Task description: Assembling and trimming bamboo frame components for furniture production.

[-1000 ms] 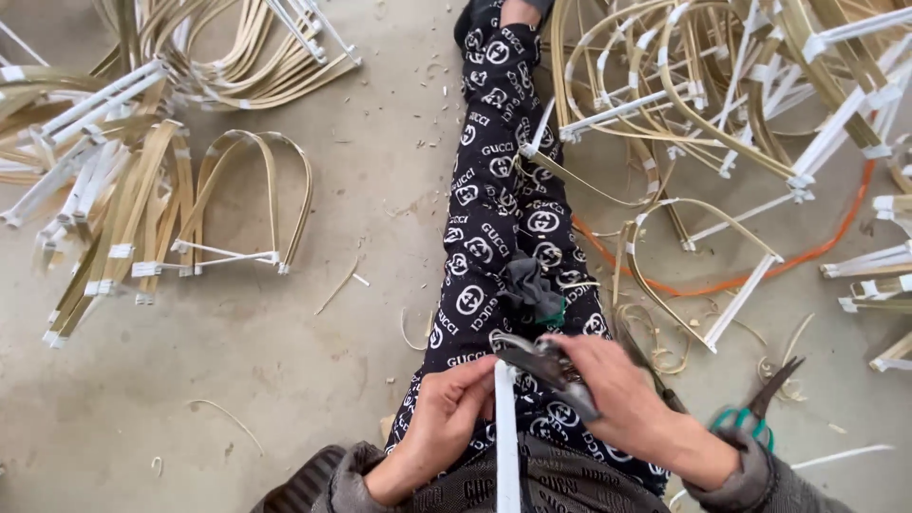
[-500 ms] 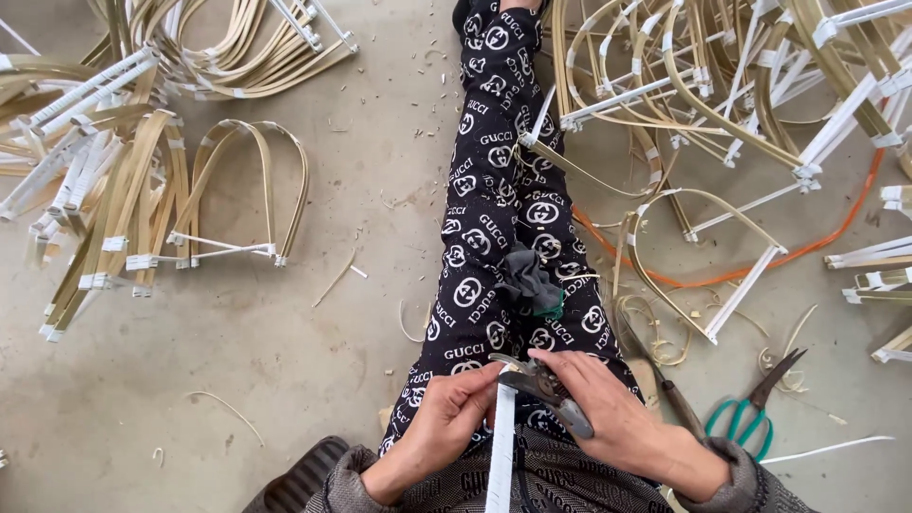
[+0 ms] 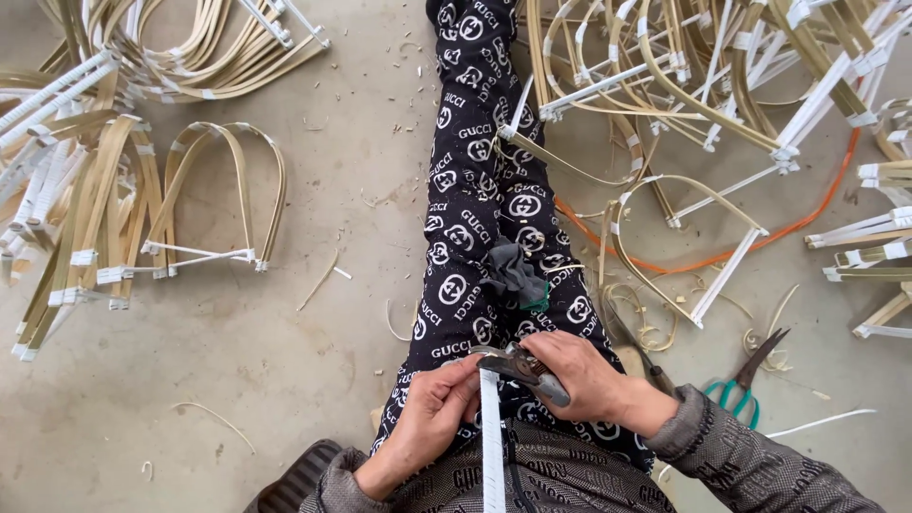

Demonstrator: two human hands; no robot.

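While the left hand [image 3: 432, 413] pinches the far end of a white strip [image 3: 492, 446] lying over the lap, the right hand [image 3: 579, 380] has its fingers wrapped around a dark-handled tool [image 3: 522, 366] held against it. Teal-handled scissors [image 3: 746, 380] lie on the concrete floor [image 3: 237, 380] to the right, with bent bamboo frames [image 3: 223, 204] far left.

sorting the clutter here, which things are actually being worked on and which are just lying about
In use: left hand pinching the flat white strip; right hand gripping the grey metal knife.

Lying about: green-handled scissors, bent bamboo hoops, orange cord, grey rag.
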